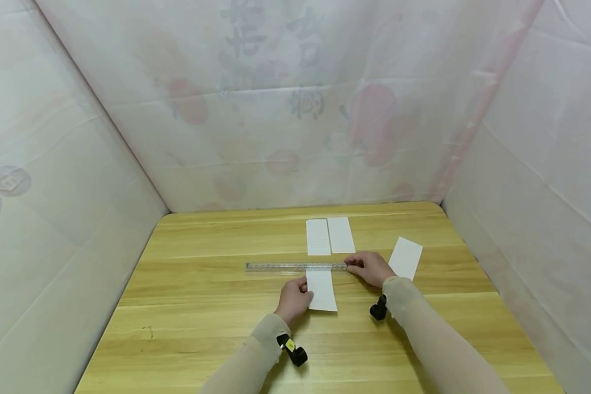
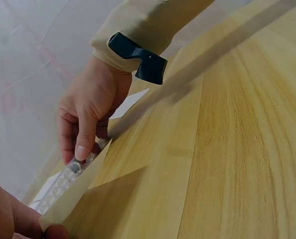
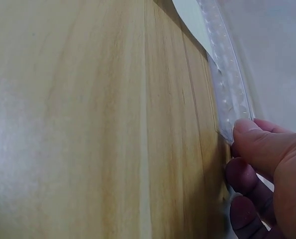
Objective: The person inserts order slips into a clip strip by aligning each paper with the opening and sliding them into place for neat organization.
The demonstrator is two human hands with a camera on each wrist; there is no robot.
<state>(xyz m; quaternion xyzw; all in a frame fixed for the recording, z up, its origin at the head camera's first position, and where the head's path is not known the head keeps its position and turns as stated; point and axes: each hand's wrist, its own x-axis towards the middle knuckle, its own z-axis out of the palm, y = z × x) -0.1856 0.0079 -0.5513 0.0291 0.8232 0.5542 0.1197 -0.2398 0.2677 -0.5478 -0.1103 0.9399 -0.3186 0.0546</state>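
Observation:
A long clear plastic strip [image 1: 276, 267] with a row of round cells lies crosswise on the table. My right hand [image 1: 371, 269] pinches its right end between thumb and fingers; the right wrist view shows the thumb on the strip's end [image 3: 227, 94]. Below the strip, my left hand [image 1: 294, 301] pinches the left edge of a white paper slip [image 1: 321, 293]. That slip's upper edge meets the strip, and its near part bends up off the wood in the left wrist view, where the slip [image 2: 80, 191] casts a shadow.
Two white slips, a left one [image 1: 318, 237] and a right one [image 1: 341, 235], lie side by side beyond the strip. Another slip [image 1: 406, 257] lies tilted at the right, partly behind my right hand. Fabric walls [image 1: 276, 137] stand around the wooden table [image 1: 187, 306].

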